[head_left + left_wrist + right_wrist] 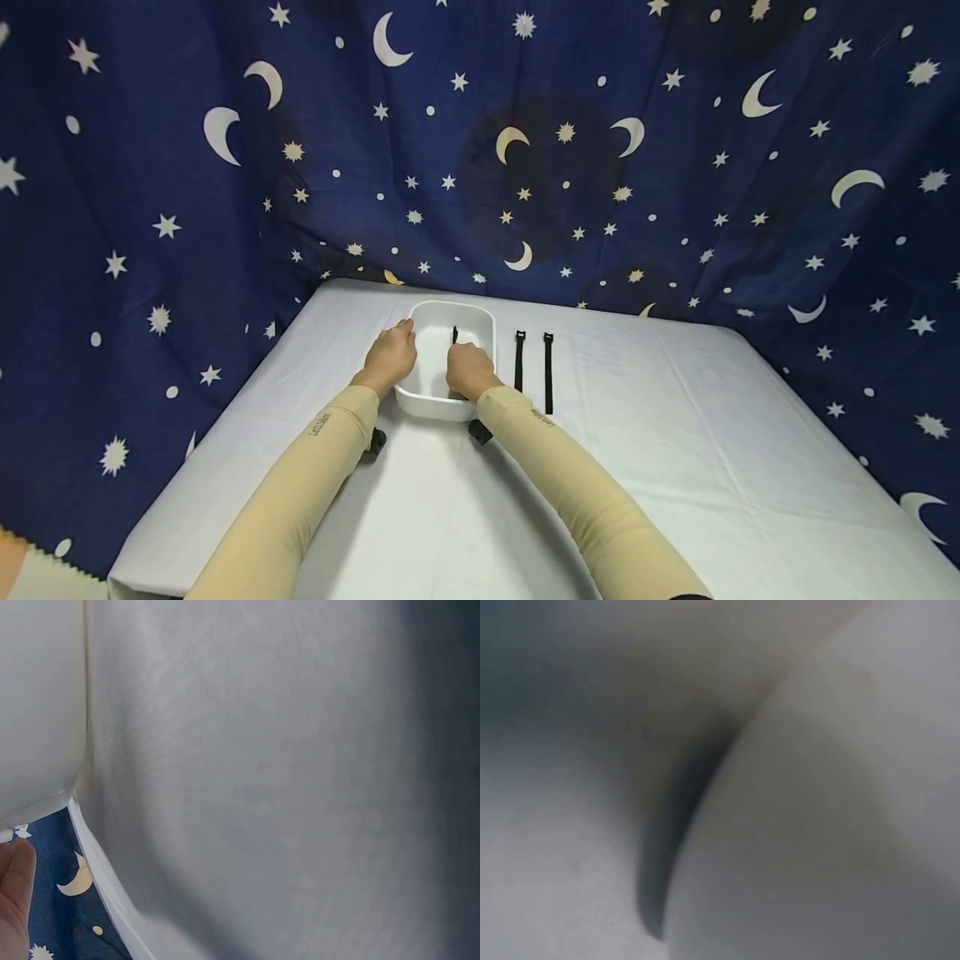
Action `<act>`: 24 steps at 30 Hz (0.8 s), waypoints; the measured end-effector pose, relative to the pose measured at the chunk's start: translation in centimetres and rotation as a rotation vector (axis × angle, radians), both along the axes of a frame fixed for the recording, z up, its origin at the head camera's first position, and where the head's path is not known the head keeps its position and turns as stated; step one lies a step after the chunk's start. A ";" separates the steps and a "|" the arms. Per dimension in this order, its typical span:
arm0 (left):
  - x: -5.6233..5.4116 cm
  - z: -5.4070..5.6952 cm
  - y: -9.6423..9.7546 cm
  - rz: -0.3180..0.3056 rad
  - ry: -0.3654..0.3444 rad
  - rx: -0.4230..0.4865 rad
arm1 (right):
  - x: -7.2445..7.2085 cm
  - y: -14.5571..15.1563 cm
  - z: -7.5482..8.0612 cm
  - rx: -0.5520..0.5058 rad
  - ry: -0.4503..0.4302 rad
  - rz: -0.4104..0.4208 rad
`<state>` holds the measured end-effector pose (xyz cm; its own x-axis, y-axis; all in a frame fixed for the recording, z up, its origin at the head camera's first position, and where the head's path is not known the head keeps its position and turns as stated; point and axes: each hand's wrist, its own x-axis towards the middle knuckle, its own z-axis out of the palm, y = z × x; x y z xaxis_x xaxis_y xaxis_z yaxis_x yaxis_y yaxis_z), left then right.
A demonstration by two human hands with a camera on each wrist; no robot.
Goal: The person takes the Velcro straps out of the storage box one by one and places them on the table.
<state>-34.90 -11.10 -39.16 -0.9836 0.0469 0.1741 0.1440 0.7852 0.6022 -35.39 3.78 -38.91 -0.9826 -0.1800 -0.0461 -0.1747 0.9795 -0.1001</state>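
Observation:
A white rectangular tub (438, 407) with rounded corners sits on the table. My left hand (392, 354) grips its left rim; in the left wrist view, fingertips (19, 874) show right at the rim. Inside the tub, my right hand (470, 369) has its fingers curled round a black strap (454, 335), whose tip sticks up beyond the fist. The rest of that strap is hidden by the hand. In the right wrist view the tub's pale outer wall (780, 847) fills much of the picture, blurred.
Two black straps with buckle ends, a nearer strap (519, 358) and a farther strap (548, 375), lie side by side just right of the tub. A white cloth covers the table (675, 433). A dark blue curtain (480, 150) with moons and stars hangs behind.

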 end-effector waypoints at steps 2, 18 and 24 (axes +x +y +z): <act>0.1 0.0 0.0 0.003 0.002 -0.006 | 0.0 0.0 -0.1 -0.006 0.002 -0.001; -0.1 -0.3 0.0 -0.001 0.034 -0.011 | 0.5 0.2 0.6 -0.148 0.081 -0.010; -0.2 -0.3 0.0 -0.001 0.037 -0.013 | 0.5 0.5 0.6 -0.234 0.133 -0.011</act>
